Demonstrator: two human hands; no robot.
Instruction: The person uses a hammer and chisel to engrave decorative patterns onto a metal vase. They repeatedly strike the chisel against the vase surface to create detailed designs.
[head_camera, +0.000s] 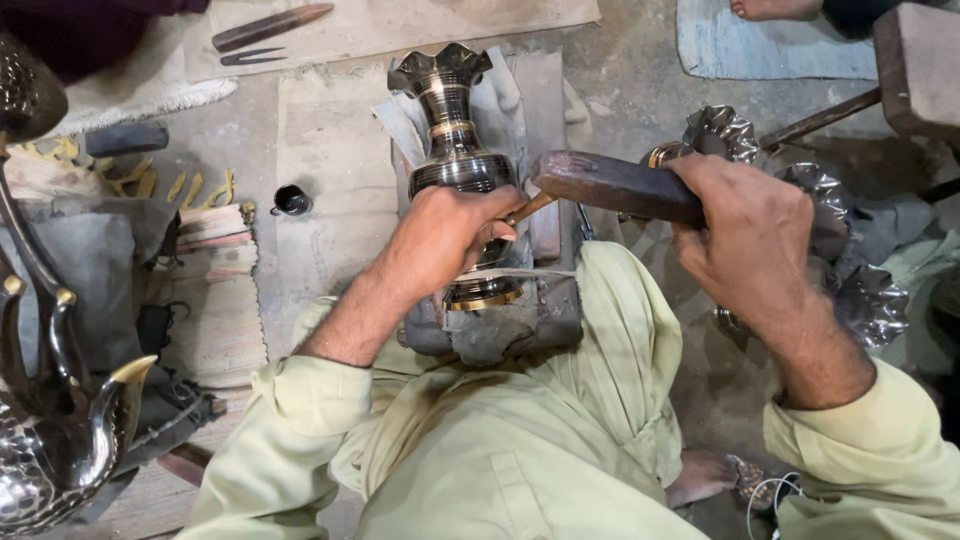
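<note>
The work in hand looks like chasing or engraving the belly of a dark metal vase (455, 150) with a fluted mouth and brass bands, and doing it well seems to call for a steady tool and short, even taps. The left hand (445, 235) is closed around a thin punch or chisel (528, 208), its wooden-looking shaft poking out between thumb and fingers toward the right; the working tip is hidden under the hand, so where it meets the metal cannot be told. The right hand (755, 250) is clenched on a dark wooden mallet (615, 185) whose blunt end sits just beside the butt of the punch, nearly touching. To my judgement the blow should land square on the butt, with the left palm pressed on the vase so that it does not roll. The vase lies on its side on grey cloth padding (500, 330) between the person's knees, mouth away from the body, brass foot toward it; the left hand rests directly on its lower body, the right hand is off to its right, apart from it. More fluted metal vessels (870, 300) lie beyond the right hand, and a small dark cup (290, 201) stands on the floor to the left
</note>
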